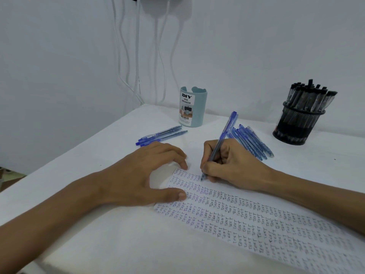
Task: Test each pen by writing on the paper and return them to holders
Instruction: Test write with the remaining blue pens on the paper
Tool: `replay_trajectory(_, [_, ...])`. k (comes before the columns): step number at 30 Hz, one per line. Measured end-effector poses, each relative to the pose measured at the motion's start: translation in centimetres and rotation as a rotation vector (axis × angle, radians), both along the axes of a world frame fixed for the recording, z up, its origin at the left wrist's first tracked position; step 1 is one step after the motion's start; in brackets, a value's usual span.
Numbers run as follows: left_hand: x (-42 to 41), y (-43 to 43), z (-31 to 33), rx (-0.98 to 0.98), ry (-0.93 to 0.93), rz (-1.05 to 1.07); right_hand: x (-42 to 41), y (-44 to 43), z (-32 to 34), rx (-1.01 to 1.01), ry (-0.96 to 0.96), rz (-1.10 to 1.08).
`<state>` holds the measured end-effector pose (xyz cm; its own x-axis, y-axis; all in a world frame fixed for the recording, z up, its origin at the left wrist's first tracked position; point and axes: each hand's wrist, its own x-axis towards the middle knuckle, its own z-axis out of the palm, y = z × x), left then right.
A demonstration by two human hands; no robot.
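Across the white table (98, 244), the paper (256, 224) is mostly filled, the black mesh holder (294, 125) at the far edge is full, the blue desk organizer (192, 107) shows no pens (loose blue pens (250, 142) wait), the left hand (142, 175) pins the paper, and the right hand (233, 165) pinches a blue pen (223, 139), tip writing.

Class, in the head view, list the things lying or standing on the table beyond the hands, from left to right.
Small group of blue pens → pale blue cup → pile of blue pens → black mesh holder full of black pens.
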<state>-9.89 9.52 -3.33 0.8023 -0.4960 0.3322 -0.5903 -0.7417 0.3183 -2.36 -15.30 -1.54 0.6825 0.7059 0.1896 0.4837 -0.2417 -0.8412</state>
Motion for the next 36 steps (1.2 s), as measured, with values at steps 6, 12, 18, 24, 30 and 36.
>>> replay_trajectory(6, [-0.01, -0.02, -0.05, 0.004, -0.006, 0.003, 0.02, -0.01, -0.06, -0.007, -0.009, 0.021])
replay_trajectory(12, [0.0, 0.03, -0.03, 0.007, 0.003, 0.007, 0.06, 0.06, -0.02, -0.006, -0.006, -0.007])
replay_trajectory(18, [-0.07, -0.03, 0.0, 0.009, 0.001, 0.01, 0.1, 0.18, 0.03, -0.026, -0.006, -0.029])
replay_trajectory(24, [-0.06, -0.05, -0.04, 0.0, 0.013, 0.011, 0.11, 0.19, 0.02, -0.037, -0.012, -0.036])
replay_trajectory(30, [-0.07, -0.05, 0.0, -0.006, 0.024, 0.009, 0.04, 0.15, 0.13, -0.045, -0.01, -0.035])
replay_trajectory(36, [-0.11, -0.06, -0.04, -0.005, 0.016, 0.01, 0.1, 0.21, 0.09, -0.041, -0.012, -0.048])
